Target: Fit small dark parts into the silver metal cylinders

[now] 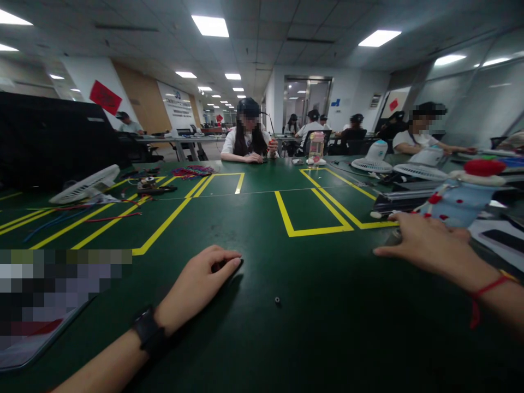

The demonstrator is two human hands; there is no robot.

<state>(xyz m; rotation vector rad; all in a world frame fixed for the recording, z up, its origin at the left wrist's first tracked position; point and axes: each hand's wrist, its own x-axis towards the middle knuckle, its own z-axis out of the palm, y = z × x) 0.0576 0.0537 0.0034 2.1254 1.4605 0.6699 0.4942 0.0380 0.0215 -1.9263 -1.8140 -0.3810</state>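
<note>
My left hand (pixel 207 275) is low over the green table (pixel 229 224), left of centre. Its thumb and forefinger pinch a small black piece (pixel 241 261), mostly hidden by the fingertips. A small black cylinder with a hole in its end (pixel 277 301) stands alone on the table between my hands. At the right, my right hand (pixel 429 245) curves thumb and fingers around a small dark grey object (pixel 393 237), partly covered by the hand. Just behind that hand stands a pale blue snowman-like figure (pixel 458 202) with a red top.
Yellow tape (pixel 319 232) marks rectangles on the table. A white fan (pixel 88 185), loose wires (pixel 192 171) and a dark bag-like shape (pixel 53 142) are to the left. A pixelated flat device (pixel 49 327) lies front left. A person (pixel 248 136) sits opposite, near a bottle (pixel 316 147).
</note>
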